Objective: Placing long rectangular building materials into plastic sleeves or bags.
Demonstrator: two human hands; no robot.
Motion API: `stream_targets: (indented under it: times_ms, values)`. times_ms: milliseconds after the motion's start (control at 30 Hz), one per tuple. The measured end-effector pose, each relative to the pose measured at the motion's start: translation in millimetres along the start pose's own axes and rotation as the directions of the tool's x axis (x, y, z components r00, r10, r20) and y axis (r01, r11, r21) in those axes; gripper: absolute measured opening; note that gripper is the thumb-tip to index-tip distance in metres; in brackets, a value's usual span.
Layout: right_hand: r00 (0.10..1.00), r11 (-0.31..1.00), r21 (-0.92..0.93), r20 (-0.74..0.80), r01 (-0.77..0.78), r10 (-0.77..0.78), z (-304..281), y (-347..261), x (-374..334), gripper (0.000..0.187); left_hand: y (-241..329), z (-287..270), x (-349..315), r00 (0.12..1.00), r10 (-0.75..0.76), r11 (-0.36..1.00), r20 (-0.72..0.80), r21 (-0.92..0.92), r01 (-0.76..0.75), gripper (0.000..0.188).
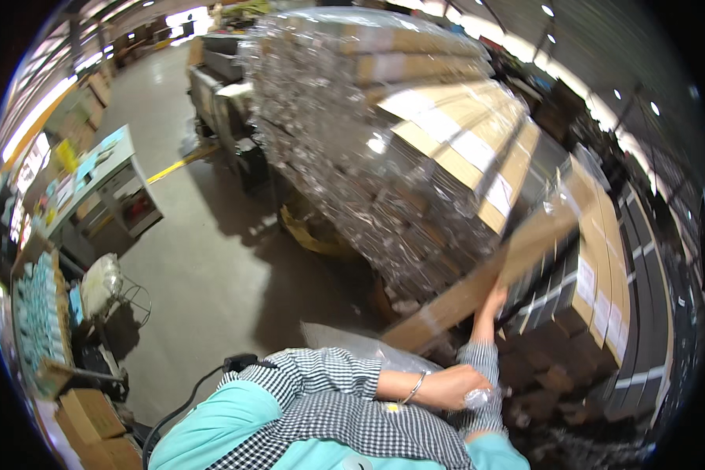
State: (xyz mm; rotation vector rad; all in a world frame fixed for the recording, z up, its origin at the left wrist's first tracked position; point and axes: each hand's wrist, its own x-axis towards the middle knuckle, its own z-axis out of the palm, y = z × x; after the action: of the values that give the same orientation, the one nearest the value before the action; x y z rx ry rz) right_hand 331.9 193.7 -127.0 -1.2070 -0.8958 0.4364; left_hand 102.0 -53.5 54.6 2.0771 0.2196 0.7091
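A long narrow cardboard box (454,301) slants across the front of the wrapped stack, its upper end leaning toward the right. My right hand (489,304) reaches forward and holds this box along its lower side; the fingertips are partly hidden and blurred. Close to my body, my left hand (450,388), with a bracelet at the wrist, crosses over to my right forearm. Its fingers are closed on crumpled clear plastic film (478,398). More of this film spreads behind the left forearm, below the lower end of the box.
A tall stack of cartons (368,164) wrapped in shiny film fills the middle. More strapped cartons (603,266) stand at the right. On the left are a workbench (94,176), a rack of light-blue items (39,313) and cardboard boxes (94,415). A black cable (182,403) runs beside me.
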Motion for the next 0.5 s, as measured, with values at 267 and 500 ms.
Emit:
stream_targets:
  times_ms: [267, 500]
  values:
    - [0.879, 0.075, -0.951, -0.244, -0.299, 0.410, 91, 89, -26, 0.060, -79, -30, 22, 0.836, -0.344, 0.933, -0.428, -0.060, 0.354, 0.027]
    - [0.986, -0.137, -0.985, -0.083, -0.103, -0.142, 60, 222, -71, 0.048, -132, -24, 32, 0.901, -0.368, 0.926, -0.232, -0.006, 0.377, 0.019]
